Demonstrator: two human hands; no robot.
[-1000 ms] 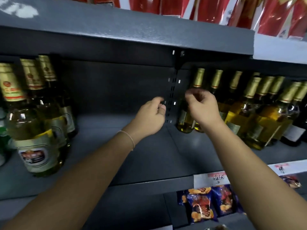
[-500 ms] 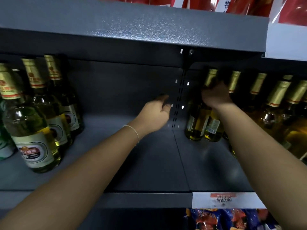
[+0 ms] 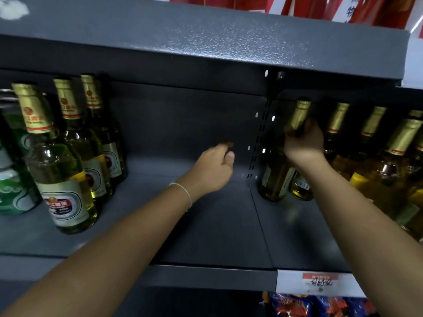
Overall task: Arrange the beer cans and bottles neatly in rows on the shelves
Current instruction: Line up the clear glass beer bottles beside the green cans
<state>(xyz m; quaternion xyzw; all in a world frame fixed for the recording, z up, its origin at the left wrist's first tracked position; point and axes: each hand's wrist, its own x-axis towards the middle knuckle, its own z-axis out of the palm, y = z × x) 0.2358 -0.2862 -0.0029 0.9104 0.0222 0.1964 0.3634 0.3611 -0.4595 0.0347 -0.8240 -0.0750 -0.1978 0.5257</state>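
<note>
Clear bottle (image 3: 278,177) of pale yellow beer, gold foil neck, is gripped at the neck by the right hand (image 3: 302,143), just right of the slotted upright (image 3: 257,145). Left hand (image 3: 211,170), loosely curled, is held empty left of it. Since 0.5 s ago the grip has shifted slightly; bottle unmoved.

A dark grey metal shelf (image 3: 217,225) carries gold-foiled beer bottles (image 3: 66,179) in a row at left beside green cans (image 3: 13,193); more gold-necked bottles (image 3: 389,170) stand at right
</note>
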